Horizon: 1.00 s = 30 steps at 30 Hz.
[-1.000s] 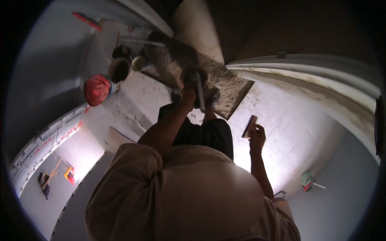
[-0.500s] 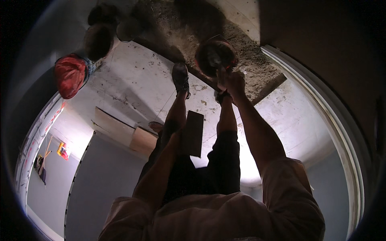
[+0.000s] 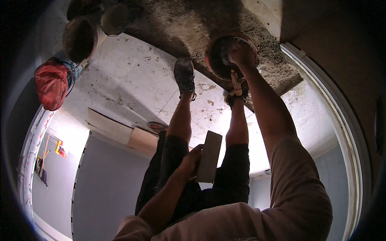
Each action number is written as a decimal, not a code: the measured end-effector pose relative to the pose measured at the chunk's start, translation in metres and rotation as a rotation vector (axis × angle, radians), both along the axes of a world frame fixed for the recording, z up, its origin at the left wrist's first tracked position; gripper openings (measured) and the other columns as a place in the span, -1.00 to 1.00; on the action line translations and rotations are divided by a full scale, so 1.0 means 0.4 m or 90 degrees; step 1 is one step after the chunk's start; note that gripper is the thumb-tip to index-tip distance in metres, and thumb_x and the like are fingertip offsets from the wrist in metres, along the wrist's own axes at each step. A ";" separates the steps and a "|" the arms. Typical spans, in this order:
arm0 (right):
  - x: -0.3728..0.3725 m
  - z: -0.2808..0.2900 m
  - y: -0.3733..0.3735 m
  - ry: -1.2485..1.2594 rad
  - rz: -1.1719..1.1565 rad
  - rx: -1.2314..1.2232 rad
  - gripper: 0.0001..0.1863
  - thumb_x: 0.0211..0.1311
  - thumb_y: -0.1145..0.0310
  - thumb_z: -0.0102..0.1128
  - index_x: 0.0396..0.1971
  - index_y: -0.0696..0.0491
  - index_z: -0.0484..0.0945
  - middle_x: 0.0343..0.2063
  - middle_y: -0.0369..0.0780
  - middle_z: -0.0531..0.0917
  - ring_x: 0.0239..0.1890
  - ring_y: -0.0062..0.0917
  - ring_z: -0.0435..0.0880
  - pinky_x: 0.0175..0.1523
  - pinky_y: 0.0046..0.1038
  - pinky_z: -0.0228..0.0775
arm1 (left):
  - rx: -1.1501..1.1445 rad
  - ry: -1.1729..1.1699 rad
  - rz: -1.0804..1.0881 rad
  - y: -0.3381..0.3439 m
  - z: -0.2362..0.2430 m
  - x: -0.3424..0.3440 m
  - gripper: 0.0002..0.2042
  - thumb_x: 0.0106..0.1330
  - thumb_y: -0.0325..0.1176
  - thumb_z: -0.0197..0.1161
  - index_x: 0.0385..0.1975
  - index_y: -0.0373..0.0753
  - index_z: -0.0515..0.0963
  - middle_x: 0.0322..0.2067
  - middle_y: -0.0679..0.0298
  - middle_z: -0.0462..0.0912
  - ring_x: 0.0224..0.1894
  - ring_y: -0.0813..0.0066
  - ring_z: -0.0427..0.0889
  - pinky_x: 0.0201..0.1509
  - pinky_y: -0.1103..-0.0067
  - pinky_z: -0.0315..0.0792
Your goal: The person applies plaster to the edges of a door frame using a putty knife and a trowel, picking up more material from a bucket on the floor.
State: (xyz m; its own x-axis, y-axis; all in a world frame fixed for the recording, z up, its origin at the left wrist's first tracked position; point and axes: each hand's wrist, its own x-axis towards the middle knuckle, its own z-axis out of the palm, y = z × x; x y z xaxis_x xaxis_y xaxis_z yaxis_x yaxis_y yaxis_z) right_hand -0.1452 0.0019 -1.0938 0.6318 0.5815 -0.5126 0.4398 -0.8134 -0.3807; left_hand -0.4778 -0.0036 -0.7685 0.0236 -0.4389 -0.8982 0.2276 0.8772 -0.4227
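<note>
My left hand grips a grey rectangular board, possibly a tile, above my thighs. My right hand reaches into a round bucket on the rough mortar-covered floor; its fingers are in shadow, and what they hold, if anything, is unclear. A light wooden-handled tool leans out over the bucket's near rim, just below my right hand. My shoes stand on white flooring beside the mortar's edge.
Several buckets stand upper left, one with a red bag. Another person's bare foot shows behind my left leg, near loose panels. A door frame curves along the right, a bright doorway lies left.
My right hand has gone further into the bucket and away from the wooden handle it was on. My left hand and the board have shifted toward the lower right. The view has tilted slightly.
</note>
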 end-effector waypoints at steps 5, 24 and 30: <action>0.070 0.251 -0.143 0.386 -0.468 -0.011 -0.64 0.31 0.11 0.22 -0.18 0.13 0.67 -0.37 -0.13 0.71 -0.37 -0.35 0.68 -0.24 -0.30 0.49 | 0.072 -0.040 -0.008 0.069 0.015 0.032 -0.65 0.56 -0.20 -0.06 0.22 -0.18 0.41 -0.11 0.16 0.65 -0.14 0.30 0.68 -0.07 0.36 0.63; -0.103 1.861 -0.299 -0.153 -0.189 0.384 -0.55 0.14 0.58 0.28 0.09 0.05 0.63 -0.34 -0.21 0.64 -0.37 -0.51 0.63 -0.28 -0.50 0.50 | 0.250 -0.675 0.130 0.353 0.833 0.596 -0.60 0.55 -0.16 -0.13 0.14 -0.29 0.49 -0.11 0.02 0.67 -0.16 0.12 0.72 -0.10 0.25 0.68; -0.099 2.060 -0.277 -0.488 -0.232 0.515 -0.56 0.10 0.57 0.36 0.05 0.14 0.61 -0.35 -0.21 0.61 -0.41 -0.50 0.58 -0.32 -0.49 0.48 | 0.284 -0.959 0.019 0.357 1.070 0.700 -0.51 0.54 -0.03 -0.04 0.29 -0.24 0.36 0.05 0.10 0.61 -0.02 0.23 0.69 0.06 0.32 0.63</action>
State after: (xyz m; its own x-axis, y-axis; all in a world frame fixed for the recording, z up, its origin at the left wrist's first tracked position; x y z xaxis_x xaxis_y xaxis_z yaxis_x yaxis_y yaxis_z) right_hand -0.1848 -0.1088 -0.2699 0.8115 0.2843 0.5105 0.5693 -0.5814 -0.5812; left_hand -0.1978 0.1390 -0.3405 0.9861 -0.1375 -0.0932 0.1649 0.8761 0.4530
